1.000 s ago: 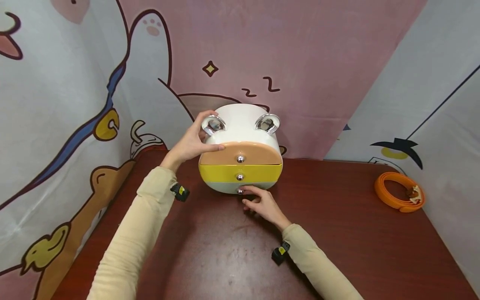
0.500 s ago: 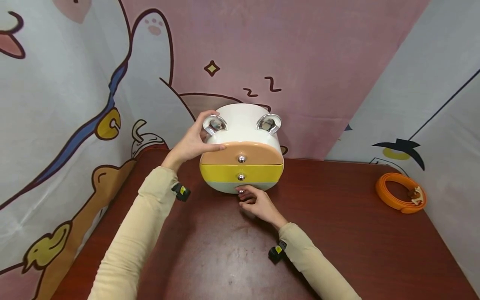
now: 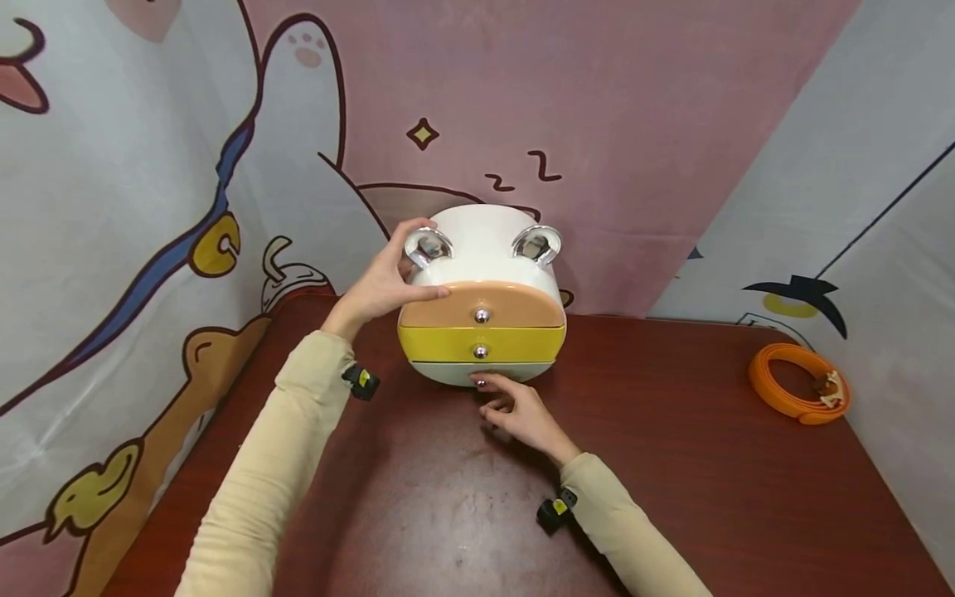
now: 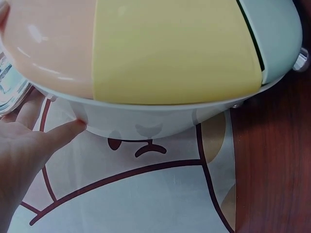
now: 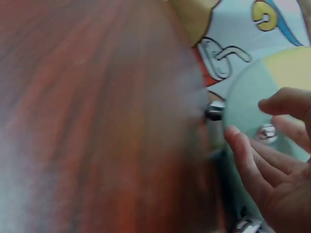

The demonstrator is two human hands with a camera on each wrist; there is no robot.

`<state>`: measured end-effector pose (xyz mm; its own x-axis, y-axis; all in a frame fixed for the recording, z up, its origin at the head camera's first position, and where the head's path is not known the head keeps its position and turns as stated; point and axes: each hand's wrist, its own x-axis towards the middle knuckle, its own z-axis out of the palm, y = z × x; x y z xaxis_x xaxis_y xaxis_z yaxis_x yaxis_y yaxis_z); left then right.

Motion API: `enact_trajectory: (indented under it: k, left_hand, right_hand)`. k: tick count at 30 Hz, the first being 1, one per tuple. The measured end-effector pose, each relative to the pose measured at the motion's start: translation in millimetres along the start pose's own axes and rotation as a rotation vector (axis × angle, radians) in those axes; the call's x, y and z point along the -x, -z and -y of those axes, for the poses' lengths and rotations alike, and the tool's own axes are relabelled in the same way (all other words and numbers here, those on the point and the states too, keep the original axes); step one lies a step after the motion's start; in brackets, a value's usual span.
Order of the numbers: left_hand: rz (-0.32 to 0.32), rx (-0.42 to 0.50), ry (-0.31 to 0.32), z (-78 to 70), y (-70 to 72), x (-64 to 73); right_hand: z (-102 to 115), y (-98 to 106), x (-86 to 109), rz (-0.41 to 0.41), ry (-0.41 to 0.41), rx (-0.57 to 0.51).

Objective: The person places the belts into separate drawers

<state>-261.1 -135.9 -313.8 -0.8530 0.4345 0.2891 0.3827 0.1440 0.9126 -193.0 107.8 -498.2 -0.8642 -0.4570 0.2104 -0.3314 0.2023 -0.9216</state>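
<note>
A small rounded storage box (image 3: pixel 481 249) stands against the back wall, white with two silver ears. Its drawer fronts are a peach drawer (image 3: pixel 477 300), a yellow drawer (image 3: pixel 440 343) and a pale green drawer (image 3: pixel 440 373), each with a silver knob. My left hand (image 3: pixel 373 286) grips the box's upper left side, thumb on the peach front, fingers by the ear. With curled fingers my right hand (image 3: pixel 531 421) holds the lowest knob (image 5: pixel 266 133); the thumb sits lower, apart from it. A narrow dark gap shows above the green drawer in the left wrist view.
An orange rolled strap (image 3: pixel 776 406) lies at the right of the dark red table (image 3: pixel 671 464). Cartoon-printed cloth (image 3: pixel 612 124) hangs behind and at both sides. Small silver feet (image 5: pixel 215 110) show under the box.
The green drawer has come out slightly, and a dark line now separates it from the yellow one. My right hand has shifted a little at the knob; the left hand keeps its place.
</note>
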Motion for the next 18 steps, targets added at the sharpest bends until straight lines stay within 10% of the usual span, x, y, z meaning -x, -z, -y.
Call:
enact_trajectory:
  k: [8,18]
  left_hand:
    - [-0.018,0.018,-0.004,20.9,5.9,-6.0]
    - [-0.014,0.002,-0.002,21.2,4.3,-7.0]
  right_hand:
    - [9.0,0.1,-2.3,-0.164,-0.142,0.1]
    - [11.0,-20.1,-17.6,-0.332,-0.217,0.521]
